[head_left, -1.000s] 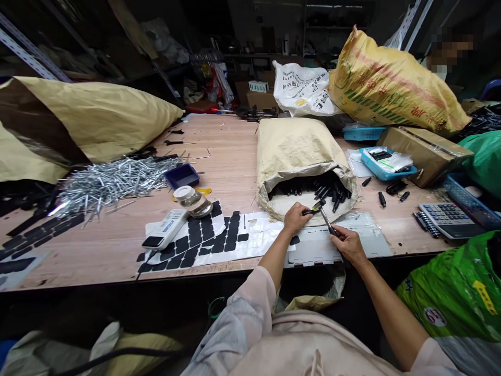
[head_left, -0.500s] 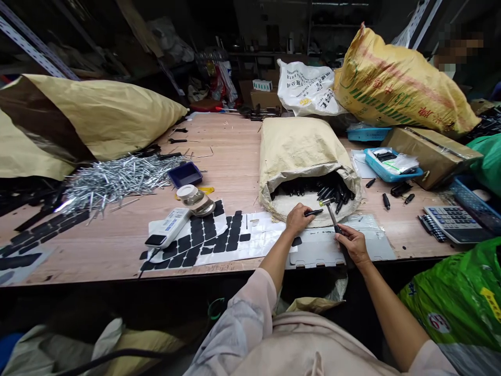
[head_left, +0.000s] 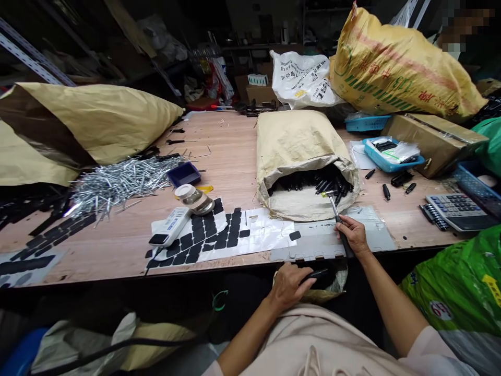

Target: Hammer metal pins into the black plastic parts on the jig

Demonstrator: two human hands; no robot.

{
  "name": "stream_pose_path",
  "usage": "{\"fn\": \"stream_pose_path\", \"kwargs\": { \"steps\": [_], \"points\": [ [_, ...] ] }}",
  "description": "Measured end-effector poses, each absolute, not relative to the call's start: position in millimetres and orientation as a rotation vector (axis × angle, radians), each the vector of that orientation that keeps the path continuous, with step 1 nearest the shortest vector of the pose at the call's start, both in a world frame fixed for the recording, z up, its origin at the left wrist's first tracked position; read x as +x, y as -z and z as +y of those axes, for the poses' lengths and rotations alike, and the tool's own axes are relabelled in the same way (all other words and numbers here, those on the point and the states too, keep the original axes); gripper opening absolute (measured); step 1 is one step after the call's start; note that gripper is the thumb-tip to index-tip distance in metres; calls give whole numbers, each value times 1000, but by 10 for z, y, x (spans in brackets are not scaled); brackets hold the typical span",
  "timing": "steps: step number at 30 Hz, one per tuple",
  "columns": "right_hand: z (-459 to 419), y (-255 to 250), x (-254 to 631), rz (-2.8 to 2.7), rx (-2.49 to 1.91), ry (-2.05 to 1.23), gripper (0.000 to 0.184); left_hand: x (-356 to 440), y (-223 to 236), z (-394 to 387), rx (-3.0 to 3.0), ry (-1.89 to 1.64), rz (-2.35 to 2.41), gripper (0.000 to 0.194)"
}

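Observation:
My right hand [head_left: 353, 236] is closed around the dark grip of a small hammer [head_left: 334, 207]. The hammer's head, with a yellowish face, lies at the mouth of an open tan sack [head_left: 305, 137] full of black pieces [head_left: 331, 180]. Below the table's front edge, my left hand [head_left: 289, 286] holds a slim black piece [head_left: 317, 274] between thumb and fingers. It is over the opening of another sack [head_left: 326, 296], partly hidden in shadow. A grey flat board [head_left: 371, 230] lies under the hammer hand.
Left on the table [head_left: 230, 156] are a heap of metal rods [head_left: 121, 183], a dark blue tray [head_left: 183, 174], a jar [head_left: 195, 200] and sheets of black stickers [head_left: 203, 230]. To the right stand blue baskets [head_left: 391, 163], a carton [head_left: 434, 141], a calculator [head_left: 456, 210] and a green sack [head_left: 457, 282].
My left hand has drawn back from the sack's mouth to below the table edge, carrying the black piece. The hammer has lowered slightly onto the sack's lip, still in my right hand.

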State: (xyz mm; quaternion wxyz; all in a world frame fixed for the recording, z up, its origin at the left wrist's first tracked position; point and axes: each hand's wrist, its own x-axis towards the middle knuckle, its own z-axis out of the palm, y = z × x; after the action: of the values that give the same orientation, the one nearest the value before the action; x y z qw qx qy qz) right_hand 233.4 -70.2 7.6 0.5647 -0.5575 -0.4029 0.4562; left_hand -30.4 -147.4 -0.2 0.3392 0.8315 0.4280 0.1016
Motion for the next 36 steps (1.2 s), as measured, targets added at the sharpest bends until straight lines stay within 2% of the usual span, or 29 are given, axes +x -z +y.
{"fn": "stream_pose_path", "kwargs": {
  "steps": [5,7,10,13,16,20,25,36],
  "points": [
    [-717,-61,2330,-943,-1308,-1072,50,-235,198,-1600,2107,146,1423,40],
    [-722,-64,2326,-949,-1310,-1067,50,-204,149,-1587,2032,197,1446,46],
    [-724,-64,2318,-948,-1300,-1029,49,-104,-84,-1451,1973,75,1242,40],
    [-722,-57,2307,-899,-1279,-970,47,127,-362,-1036,1962,-197,1125,33],
    [-715,-51,2295,-865,-1272,-938,47,450,-498,-347,1953,-526,1263,35],
    [-703,-54,2291,-878,-1282,-948,46,854,-426,562,1972,-779,1568,25],
    [-695,-76,2291,-860,-1274,-986,43,1151,-267,1047,2068,-672,1670,22],
    [-690,-58,2295,-856,-1256,-990,40,1043,-239,1002,2051,-581,1730,19]
  ]
}}
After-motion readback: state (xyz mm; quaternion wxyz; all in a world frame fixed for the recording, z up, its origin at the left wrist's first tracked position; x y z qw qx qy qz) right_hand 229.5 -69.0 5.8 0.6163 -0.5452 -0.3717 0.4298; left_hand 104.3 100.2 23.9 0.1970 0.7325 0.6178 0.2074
